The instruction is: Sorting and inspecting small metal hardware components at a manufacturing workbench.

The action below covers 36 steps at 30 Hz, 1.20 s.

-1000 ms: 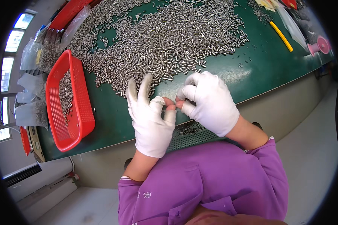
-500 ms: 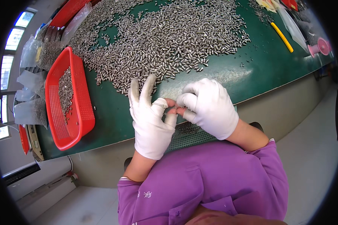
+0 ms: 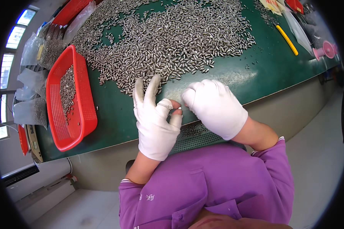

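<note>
White gloves cover both hands, with the left thumb and index fingertips bare. My left hand (image 3: 156,120) pinches a small shiny metal part (image 3: 180,108) between those two fingertips. Its other fingers stretch forward to the near edge of a wide heap of small metal cylinders (image 3: 172,42). Just to the right, apart from it, my right hand (image 3: 214,105) is curled closed over the table edge. Its fingertips are turned under, so whatever they may hold is hidden.
A red plastic basket (image 3: 88,114) with more cylinders stands at the left. Clear bags of parts (image 3: 34,112) lie beyond it. Under the table edge sits a green perforated tray (image 3: 193,143) with small parts. A yellow-handled tool (image 3: 287,40) and a pink spool (image 3: 325,50) lie at the right.
My right hand has drawn away from the left fingertips, a little to the right, and its fingers have curled under. The left hand has stayed nearly in place, still pinching.
</note>
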### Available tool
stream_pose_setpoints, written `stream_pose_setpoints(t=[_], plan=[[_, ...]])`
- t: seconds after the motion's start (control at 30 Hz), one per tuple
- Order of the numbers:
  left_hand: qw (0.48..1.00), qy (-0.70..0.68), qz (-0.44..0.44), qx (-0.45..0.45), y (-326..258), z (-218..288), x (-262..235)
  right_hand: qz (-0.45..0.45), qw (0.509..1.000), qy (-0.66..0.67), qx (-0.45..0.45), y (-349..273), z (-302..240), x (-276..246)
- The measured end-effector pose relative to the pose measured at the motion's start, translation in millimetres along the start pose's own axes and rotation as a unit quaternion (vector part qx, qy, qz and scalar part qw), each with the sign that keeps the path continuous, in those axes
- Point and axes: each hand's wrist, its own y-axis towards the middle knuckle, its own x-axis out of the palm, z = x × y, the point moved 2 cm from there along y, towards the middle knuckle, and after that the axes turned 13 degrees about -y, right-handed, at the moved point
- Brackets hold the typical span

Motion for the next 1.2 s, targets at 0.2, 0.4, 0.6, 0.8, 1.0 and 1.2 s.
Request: stream_pose_setpoints(t=[0.2,0.4,0.6,0.8,1.0,1.2], plan=[[1.000,-0.018,0.003,0.001,0.5,-3.1,1.2,-0.028,0.999,-0.015,-0.037,2.5,-2.5,-2.7],[1.000,0.004,0.001,0.003,-0.7,-2.1,-0.6,-0.025,0.995,0.093,-0.028,4.8,9.0,7.1],[1.000,0.004,-0.004,-0.006,0.1,0.4,-1.0,-0.013,0.990,0.140,-0.006,3.0,11.2,10.1],[1.000,0.008,-0.001,-0.001,-0.4,-0.3,-0.2,0.016,0.993,0.108,0.035,-1.1,8.3,11.1],[1.000,0.006,0.001,-0.003,-1.8,0.2,-1.3,-0.024,0.996,0.087,0.028,-2.7,9.3,1.2],[1.000,0.008,0.000,-0.006,-0.7,0.1,-1.8,-0.027,0.997,0.073,0.018,-1.0,2.6,7.3]])
